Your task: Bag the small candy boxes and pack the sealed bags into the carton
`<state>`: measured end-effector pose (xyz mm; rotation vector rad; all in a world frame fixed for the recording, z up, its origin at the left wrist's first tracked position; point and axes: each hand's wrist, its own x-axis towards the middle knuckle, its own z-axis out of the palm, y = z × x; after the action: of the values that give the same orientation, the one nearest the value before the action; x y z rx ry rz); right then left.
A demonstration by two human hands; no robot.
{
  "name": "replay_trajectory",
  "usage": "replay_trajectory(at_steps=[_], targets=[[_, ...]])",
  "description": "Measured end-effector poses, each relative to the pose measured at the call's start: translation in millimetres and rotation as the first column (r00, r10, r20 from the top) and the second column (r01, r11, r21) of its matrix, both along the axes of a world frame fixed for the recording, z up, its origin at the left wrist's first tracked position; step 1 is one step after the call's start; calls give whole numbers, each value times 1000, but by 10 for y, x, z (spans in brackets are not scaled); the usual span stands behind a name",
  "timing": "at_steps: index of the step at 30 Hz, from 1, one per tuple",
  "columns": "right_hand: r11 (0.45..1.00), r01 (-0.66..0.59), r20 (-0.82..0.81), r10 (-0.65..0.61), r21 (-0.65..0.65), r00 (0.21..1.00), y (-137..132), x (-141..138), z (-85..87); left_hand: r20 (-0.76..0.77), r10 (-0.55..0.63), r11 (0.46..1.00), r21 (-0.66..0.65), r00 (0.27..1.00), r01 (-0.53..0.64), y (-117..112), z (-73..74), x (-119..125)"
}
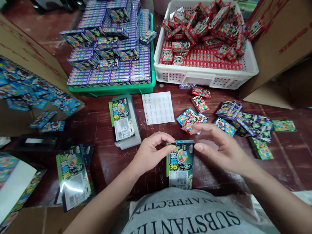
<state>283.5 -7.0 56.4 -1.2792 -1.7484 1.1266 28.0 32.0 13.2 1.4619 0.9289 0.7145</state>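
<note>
A green printed packet (180,164) stands on the dark red table just in front of me. My left hand (149,153) pinches its top left corner with thumb and fingers. My right hand (220,147) touches the packet's top right edge with curled fingers, its thumb tip against the side. A small blue box sits at the packet's top edge between my fingertips. Loose small boxes (193,117) in blue and red lie just beyond my hands.
A green tray (113,88) stacked with purple boxes and a white basket (208,76) of red boxes stand at the back. A label sheet (158,107), a packet on a clear case (123,120), more packets (73,175) at left, scattered boxes (249,125) at right, cardboard cartons on both sides.
</note>
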Motion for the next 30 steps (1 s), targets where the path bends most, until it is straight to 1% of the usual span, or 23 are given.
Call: replay_trajectory(at_steps=[2,4,5,7,9,11,14,15,17,19,20,21,22,23,24,25,27,29,30], targets=[[994,-108,95,104,37,990,87,-20,101,-14,4,1000,10,1000,-4,-14,-10,33],[977,-213,186,203,32,961,183,-82,160,-22,-5,1000,9,1000,5,-24,1,55],[973,-231,232,218,29,948,225,-119,168,-23,-10,1000,6,1000,10,-28,9,62],[974,-225,332,199,41,922,287,-183,144,-20,-9,1000,7,1000,9,-32,30,67],[978,-195,394,150,76,907,301,-214,88,-24,5,1000,17,1000,-5,-41,55,65],[974,-186,414,116,133,903,261,-207,20,-36,38,999,34,999,-36,-81,86,61],[949,-223,442,106,223,891,165,-142,-115,-46,92,994,72,995,-88,-233,121,75],[943,-240,449,116,230,886,155,-118,-173,-39,107,991,88,993,-103,-299,118,85],[944,-279,431,181,175,884,204,-110,-292,-5,144,984,110,990,-142,-420,91,88],[933,-339,383,270,123,884,336,-204,-367,38,222,972,76,974,-225,-499,76,4],[926,-357,358,294,122,886,420,-300,-376,54,289,955,50,956,-292,-521,93,-97],[922,-358,339,294,144,894,507,-428,-370,61,382,922,33,922,-385,-532,132,-248],[920,-346,327,275,184,904,593,-585,-358,58,491,869,30,869,-493,-533,190,-452],[913,-335,323,252,233,912,674,-764,-349,45,600,797,50,799,-601,-528,260,-707],[900,-327,328,229,287,917,747,-959,-353,25,725,684,89,688,-724,-518,330,-1002],[872,-351,347,230,341,909,809,-1161,-379,-17,796,603,108,605,-790,-506,390,-1324],[800,-449,426,273,397,863,897,-1548,-492,-115,872,489,144,476,-860,-488,453,-1967],[746,-526,514,288,409,808,931,-1856,-655,-235,883,450,170,407,-877,-485,435,-2490],[726,-551,546,288,411,787,930,-1964,-734,-302,876,444,200,377,-873,-489,412,-2674]])
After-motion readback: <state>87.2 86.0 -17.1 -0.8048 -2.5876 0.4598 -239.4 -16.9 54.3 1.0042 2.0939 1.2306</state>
